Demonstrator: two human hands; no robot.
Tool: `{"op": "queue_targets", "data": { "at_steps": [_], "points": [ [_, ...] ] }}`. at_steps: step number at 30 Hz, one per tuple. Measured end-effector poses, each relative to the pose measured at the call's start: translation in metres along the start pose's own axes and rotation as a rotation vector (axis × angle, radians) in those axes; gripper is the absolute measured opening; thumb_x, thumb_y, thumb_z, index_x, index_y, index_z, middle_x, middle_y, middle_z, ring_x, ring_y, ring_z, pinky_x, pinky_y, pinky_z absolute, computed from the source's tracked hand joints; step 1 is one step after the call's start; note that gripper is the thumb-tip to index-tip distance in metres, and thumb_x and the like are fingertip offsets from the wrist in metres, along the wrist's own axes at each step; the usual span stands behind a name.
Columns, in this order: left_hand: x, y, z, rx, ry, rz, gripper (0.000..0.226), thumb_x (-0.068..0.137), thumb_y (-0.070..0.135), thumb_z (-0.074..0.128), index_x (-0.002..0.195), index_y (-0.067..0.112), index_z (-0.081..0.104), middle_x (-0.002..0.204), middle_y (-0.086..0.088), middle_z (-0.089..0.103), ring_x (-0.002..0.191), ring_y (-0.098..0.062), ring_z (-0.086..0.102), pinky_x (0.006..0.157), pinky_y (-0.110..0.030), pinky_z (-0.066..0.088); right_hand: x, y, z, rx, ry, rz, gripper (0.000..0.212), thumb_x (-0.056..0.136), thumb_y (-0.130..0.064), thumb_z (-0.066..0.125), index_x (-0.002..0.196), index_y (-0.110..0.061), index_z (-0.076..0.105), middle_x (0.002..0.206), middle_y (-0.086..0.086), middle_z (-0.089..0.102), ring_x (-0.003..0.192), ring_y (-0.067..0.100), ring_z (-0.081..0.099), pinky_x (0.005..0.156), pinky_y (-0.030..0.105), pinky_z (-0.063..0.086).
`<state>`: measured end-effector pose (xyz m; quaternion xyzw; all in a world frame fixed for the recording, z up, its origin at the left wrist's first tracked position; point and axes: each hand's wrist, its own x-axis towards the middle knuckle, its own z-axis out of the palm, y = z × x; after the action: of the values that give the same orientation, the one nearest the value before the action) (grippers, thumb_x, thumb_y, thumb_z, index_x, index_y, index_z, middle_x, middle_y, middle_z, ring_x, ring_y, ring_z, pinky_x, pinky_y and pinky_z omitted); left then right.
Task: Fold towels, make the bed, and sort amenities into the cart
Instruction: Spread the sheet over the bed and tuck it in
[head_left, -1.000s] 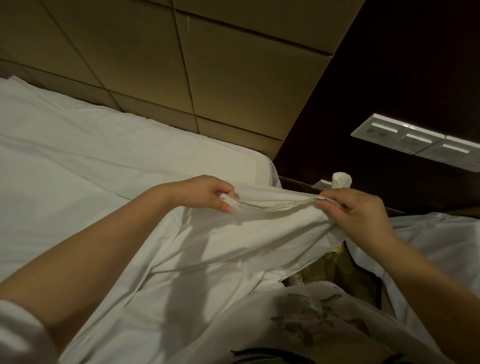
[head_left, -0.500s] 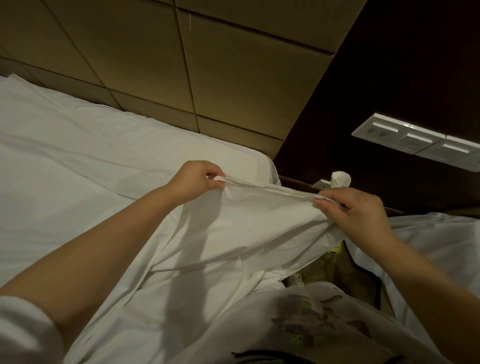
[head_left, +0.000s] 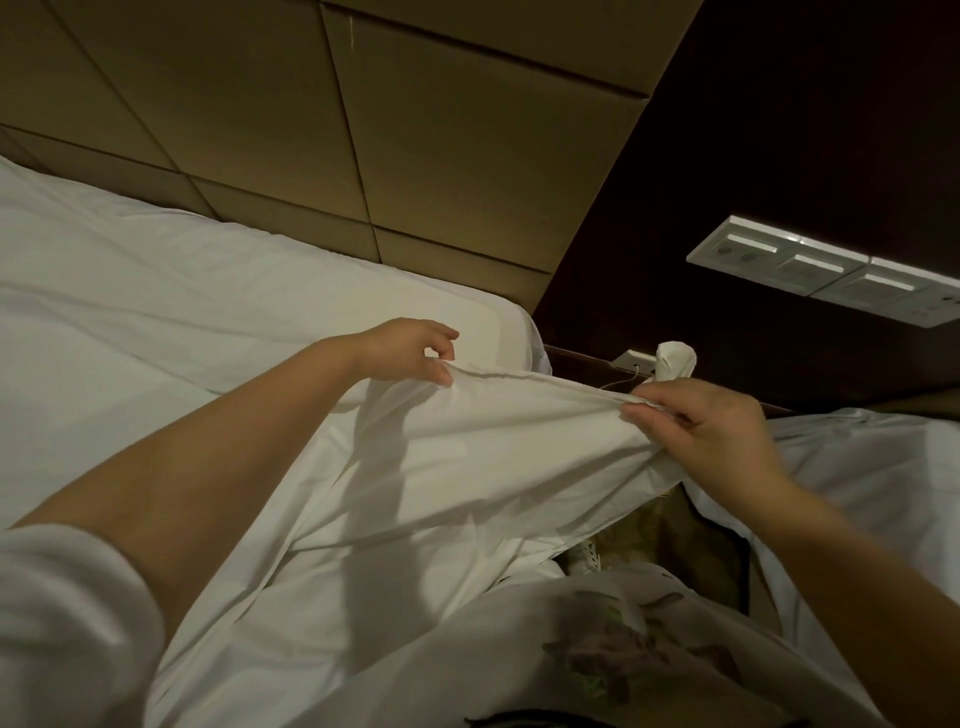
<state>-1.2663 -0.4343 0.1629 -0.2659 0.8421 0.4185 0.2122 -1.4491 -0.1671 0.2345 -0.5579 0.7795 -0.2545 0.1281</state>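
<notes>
A white sheet (head_left: 467, 457) is lifted off the bed, its hemmed edge stretched between my two hands. My left hand (head_left: 410, 351) pinches that edge at its left end, over the corner of the white mattress (head_left: 156, 312). My right hand (head_left: 711, 426) grips the bunched edge at its right end, fingers curled round the cloth. The sheet hangs down from the hem toward my body and covers the near side of the bed.
A padded tan headboard (head_left: 415, 156) runs behind the bed. To the right stands a dark wall with a white switch panel (head_left: 831, 270). A white rolled item (head_left: 675, 358) sits on the dark bedside ledge. More white bedding (head_left: 883, 493) lies at the right.
My left hand has slid left and away along the hem, stretching the edge out longer. My right hand has stayed in about the same place.
</notes>
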Motion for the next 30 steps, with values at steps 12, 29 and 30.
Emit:
{"op": "queue_targets", "data": {
  "at_steps": [12,29,30],
  "points": [
    [-0.019,0.004,-0.015,-0.167,0.086,-0.058,0.042,0.080,0.031,0.074,0.065,0.001,0.048,0.064,-0.003,0.034,0.059,-0.015,0.032,0.061,-0.028,0.026,0.006,-0.005,-0.007,0.050,0.049,0.082,0.038,0.087,-0.041,0.059,0.100,-0.009,0.074,0.090,-0.009,0.063,0.084,0.015,0.061,0.076,0.031,0.047],
    [-0.113,0.035,-0.052,0.054,0.632,-0.173,0.020,0.098,0.027,0.050,0.094,0.009,0.054,0.080,-0.005,0.055,0.075,-0.022,0.049,0.066,-0.032,0.037,0.116,-0.028,-0.025,0.352,0.081,0.215,0.003,0.088,-0.030,0.065,0.090,-0.030,0.067,0.082,-0.025,0.058,0.079,-0.009,0.052,0.071,0.013,0.038],
    [-0.116,0.038,-0.053,0.073,0.671,-0.198,0.021,0.098,0.028,0.049,0.097,0.008,0.055,0.084,-0.007,0.057,0.078,-0.024,0.051,0.068,-0.033,0.039,0.122,-0.028,-0.028,0.353,0.064,0.189,0.002,0.088,-0.030,0.065,0.089,-0.031,0.065,0.081,-0.025,0.057,0.079,-0.008,0.052,0.071,0.014,0.038]
  ]
}}
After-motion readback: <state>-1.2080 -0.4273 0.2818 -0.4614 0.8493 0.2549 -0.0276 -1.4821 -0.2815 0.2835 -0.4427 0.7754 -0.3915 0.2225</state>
